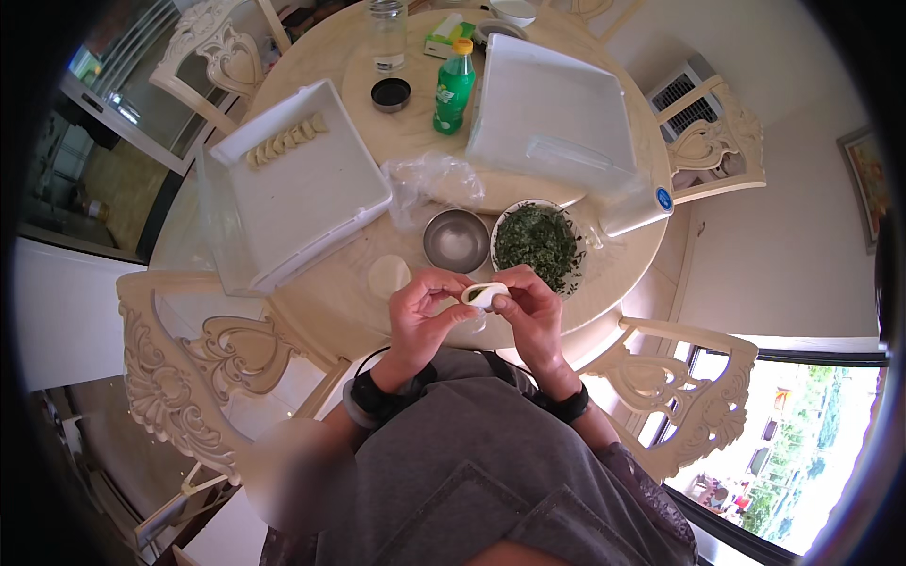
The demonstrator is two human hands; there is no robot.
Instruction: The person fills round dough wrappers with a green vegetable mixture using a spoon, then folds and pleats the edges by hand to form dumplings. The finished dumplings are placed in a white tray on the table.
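Note:
Between my two hands, above the near edge of the table, is a round dumpling wrapper (488,293) folded over dark green filling. The fold still gapes at its left end, where the filling shows. My left hand (425,308) pinches the left side with thumb and fingers. Its right side is held by my right hand (531,311), thumb pressed on the front. Just beyond my right hand sits a patterned bowl of chopped green filling (536,240). A steel bowl (456,241) stands left of it. A stack or single round of wrappers (389,276) lies beside my left hand.
A white tray (304,191) at left holds a row of several folded dumplings (287,141). Another white tray (555,99) lies at far right. Behind are a green soda bottle (454,88), a glass jar (387,35), a black lid (391,93) and crumpled plastic (432,185). Carved chairs (177,375) surround the table.

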